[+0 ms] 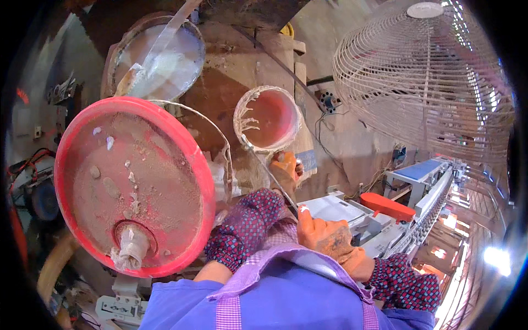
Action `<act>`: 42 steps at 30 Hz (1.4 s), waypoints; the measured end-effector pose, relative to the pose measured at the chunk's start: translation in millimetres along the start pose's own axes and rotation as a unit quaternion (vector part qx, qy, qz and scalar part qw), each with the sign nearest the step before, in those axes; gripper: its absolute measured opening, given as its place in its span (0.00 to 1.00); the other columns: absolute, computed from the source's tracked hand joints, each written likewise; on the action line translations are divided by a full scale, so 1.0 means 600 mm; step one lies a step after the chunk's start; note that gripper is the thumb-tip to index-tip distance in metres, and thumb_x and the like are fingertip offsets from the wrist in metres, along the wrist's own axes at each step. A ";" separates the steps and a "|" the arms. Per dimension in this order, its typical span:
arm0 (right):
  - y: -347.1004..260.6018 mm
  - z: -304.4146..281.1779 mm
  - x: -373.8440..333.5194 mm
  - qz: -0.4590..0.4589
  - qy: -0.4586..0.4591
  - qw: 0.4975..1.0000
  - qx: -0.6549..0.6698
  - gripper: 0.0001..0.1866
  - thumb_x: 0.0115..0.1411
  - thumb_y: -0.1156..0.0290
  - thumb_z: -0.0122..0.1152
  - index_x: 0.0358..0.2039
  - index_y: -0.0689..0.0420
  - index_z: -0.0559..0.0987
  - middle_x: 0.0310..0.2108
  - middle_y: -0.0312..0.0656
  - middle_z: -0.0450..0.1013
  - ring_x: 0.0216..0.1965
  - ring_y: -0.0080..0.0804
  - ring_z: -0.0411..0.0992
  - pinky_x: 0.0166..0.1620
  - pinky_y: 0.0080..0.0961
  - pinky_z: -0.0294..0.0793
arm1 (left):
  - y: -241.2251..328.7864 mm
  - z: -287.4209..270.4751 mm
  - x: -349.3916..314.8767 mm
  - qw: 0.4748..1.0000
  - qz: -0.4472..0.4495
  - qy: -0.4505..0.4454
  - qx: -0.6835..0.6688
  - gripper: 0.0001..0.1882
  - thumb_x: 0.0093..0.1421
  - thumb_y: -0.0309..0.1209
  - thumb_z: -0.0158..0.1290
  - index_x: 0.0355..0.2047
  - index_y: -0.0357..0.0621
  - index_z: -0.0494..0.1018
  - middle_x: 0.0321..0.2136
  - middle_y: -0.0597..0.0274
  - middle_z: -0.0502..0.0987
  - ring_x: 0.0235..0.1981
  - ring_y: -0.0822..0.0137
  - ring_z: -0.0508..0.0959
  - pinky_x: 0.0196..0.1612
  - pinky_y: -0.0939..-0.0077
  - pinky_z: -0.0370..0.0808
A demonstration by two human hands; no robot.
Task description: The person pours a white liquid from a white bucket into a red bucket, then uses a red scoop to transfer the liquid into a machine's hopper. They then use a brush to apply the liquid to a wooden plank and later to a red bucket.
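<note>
In front of me a small round bucket [240,113], crusted pale at its rim, shows a reddish inside with pale drips. My left hand [285,167], in a stained orange glove, is curled against the bucket's near side; what its fingers grip is hidden. Nearer my body, my right hand [329,237], also gloved in orange, is closed on a thin pale rod [270,175]. This rod slants up to the bucket's near-left rim; whether it is a stick or the bucket's wire handle I cannot tell.
Left stands a large red round drum [190,165] with a dusty top and spout. Behind it, a wide tub [201,52] holds whitish liquid, a long blade-like strip [165,37] across it. A dusty caged fan [385,82] looms right, above a long conveyor machine [426,206].
</note>
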State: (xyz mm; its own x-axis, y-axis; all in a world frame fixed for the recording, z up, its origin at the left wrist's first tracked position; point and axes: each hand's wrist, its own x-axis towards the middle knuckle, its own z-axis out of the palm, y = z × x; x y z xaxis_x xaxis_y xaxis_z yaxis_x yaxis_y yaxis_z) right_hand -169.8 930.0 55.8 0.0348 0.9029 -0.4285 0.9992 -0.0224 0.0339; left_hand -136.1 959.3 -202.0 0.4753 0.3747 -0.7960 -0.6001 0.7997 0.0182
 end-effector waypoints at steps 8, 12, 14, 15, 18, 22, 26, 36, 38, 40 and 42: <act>-0.026 0.105 -0.052 0.050 0.027 0.998 0.016 0.17 0.52 0.67 0.58 0.42 0.59 0.75 0.14 0.41 0.69 0.12 0.35 0.70 0.13 0.36 0.64 | 0.000 -0.017 0.047 0.997 0.007 -0.010 -0.077 0.11 0.56 0.33 0.53 0.37 0.54 0.65 0.22 0.59 0.68 0.14 0.63 0.69 0.18 0.66 0.67; -0.059 0.137 -0.065 0.100 0.105 0.989 -0.014 0.14 0.55 0.66 0.56 0.40 0.58 0.75 0.14 0.41 0.69 0.12 0.35 0.71 0.13 0.37 0.66 | -0.014 -0.024 0.081 0.994 -0.067 -0.070 -0.051 0.09 0.56 0.40 0.53 0.32 0.52 0.68 0.22 0.63 0.69 0.19 0.61 0.69 0.24 0.62 0.67; -0.049 0.145 -0.066 0.099 0.131 0.986 0.024 0.13 0.56 0.65 0.55 0.39 0.58 0.74 0.14 0.41 0.69 0.12 0.36 0.71 0.13 0.38 0.67 | -0.007 -0.037 0.082 0.996 -0.025 -0.084 -0.006 0.10 0.57 0.42 0.53 0.30 0.50 0.70 0.23 0.65 0.70 0.23 0.60 0.70 0.27 0.60 0.68; -0.029 0.136 -0.066 0.083 0.124 0.986 0.070 0.12 0.57 0.65 0.55 0.39 0.58 0.75 0.15 0.43 0.70 0.13 0.38 0.72 0.15 0.39 0.68 | -0.009 -0.044 0.079 0.996 0.015 -0.080 0.024 0.08 0.57 0.39 0.54 0.31 0.50 0.70 0.23 0.65 0.70 0.24 0.61 0.71 0.28 0.61 0.70; 0.030 0.043 -0.030 0.034 0.101 0.981 0.164 0.13 0.58 0.66 0.55 0.40 0.59 0.75 0.19 0.47 0.72 0.16 0.45 0.72 0.20 0.42 0.70 | 0.019 -0.007 0.029 0.993 0.028 -0.116 0.026 0.08 0.58 0.33 0.55 0.36 0.52 0.68 0.25 0.64 0.70 0.23 0.68 0.72 0.27 0.68 0.73; 0.094 -0.040 0.005 0.028 0.016 0.970 0.242 0.16 0.57 0.70 0.55 0.45 0.62 0.75 0.23 0.50 0.72 0.19 0.51 0.71 0.25 0.45 0.70 | 0.038 0.023 -0.004 0.979 -0.071 -0.188 -0.018 0.11 0.59 0.37 0.53 0.38 0.47 0.72 0.21 0.73 0.67 0.21 0.76 0.69 0.29 0.74 0.73; 0.070 -0.033 0.001 0.035 -0.006 0.976 0.215 0.16 0.59 0.68 0.52 0.44 0.65 0.73 0.23 0.53 0.74 0.23 0.53 0.74 0.27 0.45 0.73 | 0.039 0.043 -0.008 0.989 -0.099 -0.113 -0.005 0.11 0.58 0.36 0.52 0.38 0.44 0.73 0.17 0.77 0.63 0.19 0.76 0.66 0.28 0.76 0.71; -0.084 0.065 -0.089 0.200 -0.062 0.974 0.083 0.18 0.58 0.69 0.52 0.47 0.64 0.72 0.20 0.52 0.72 0.21 0.47 0.74 0.25 0.40 0.72 | -0.012 0.073 0.019 0.992 -0.080 -0.077 -0.060 0.10 0.57 0.34 0.51 0.36 0.42 0.73 0.16 0.75 0.64 0.16 0.74 0.65 0.25 0.72 0.68; -0.094 0.095 -0.106 0.169 -0.028 0.982 0.083 0.17 0.59 0.68 0.52 0.46 0.63 0.72 0.21 0.52 0.72 0.22 0.48 0.74 0.26 0.41 0.72 | 0.016 0.065 0.034 0.995 -0.041 -0.072 -0.054 0.10 0.57 0.34 0.51 0.36 0.42 0.73 0.16 0.75 0.64 0.16 0.74 0.65 0.25 0.72 0.68; -0.104 0.120 -0.098 0.170 -0.004 0.982 0.077 0.16 0.59 0.67 0.52 0.45 0.62 0.72 0.21 0.52 0.73 0.22 0.48 0.74 0.26 0.41 0.72 | 0.022 0.069 0.034 0.994 -0.036 -0.082 -0.056 0.10 0.57 0.34 0.51 0.36 0.42 0.73 0.16 0.75 0.64 0.16 0.74 0.65 0.25 0.72 0.68; -0.102 0.141 -0.079 0.181 0.019 0.981 0.072 0.15 0.59 0.66 0.51 0.44 0.61 0.73 0.22 0.52 0.73 0.23 0.49 0.74 0.27 0.42 0.72 | 0.015 0.070 0.023 0.995 -0.043 -0.085 -0.044 0.10 0.57 0.34 0.51 0.36 0.42 0.73 0.16 0.75 0.63 0.16 0.74 0.65 0.26 0.72 0.68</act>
State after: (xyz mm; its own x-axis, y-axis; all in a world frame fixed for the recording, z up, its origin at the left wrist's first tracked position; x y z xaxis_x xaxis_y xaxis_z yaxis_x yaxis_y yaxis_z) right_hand -231.0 852.4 -2.4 0.3889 0.8398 -0.3787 0.9145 -0.4018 0.0480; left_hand -107.8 991.5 -187.4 0.6243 0.3860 -0.6791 -0.6025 0.7913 -0.1041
